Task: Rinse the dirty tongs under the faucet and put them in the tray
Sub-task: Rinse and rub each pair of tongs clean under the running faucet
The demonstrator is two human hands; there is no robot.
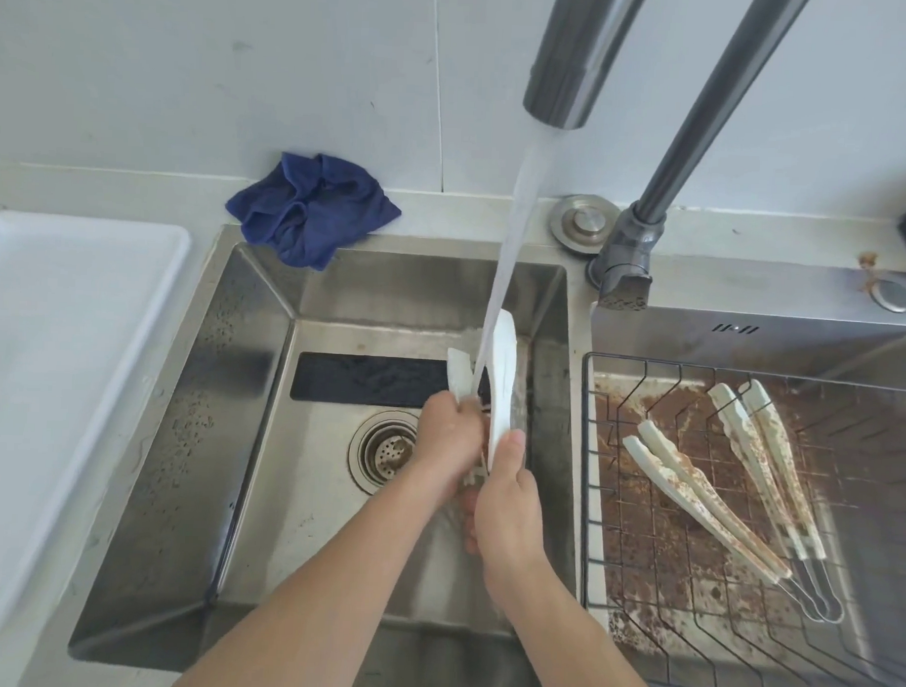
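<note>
Both hands (480, 462) gripping white tongs (502, 376), handles hidden, under faucet (573, 65) stream

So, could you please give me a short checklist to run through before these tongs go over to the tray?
1. Water running from the grey metal faucet: ok.
2. White plastic tongs under the stream: ok.
3. Both hands gripping, left hand and right hand: ok.
4. Tongs rinsed clean all over: cannot tell, lower part hidden by hands.
5. White rectangular plastic tray beside the steel sink: ok.
6. Two dirty white tongs waiting in the black wire rack: not ok, unrinsed.
</note>
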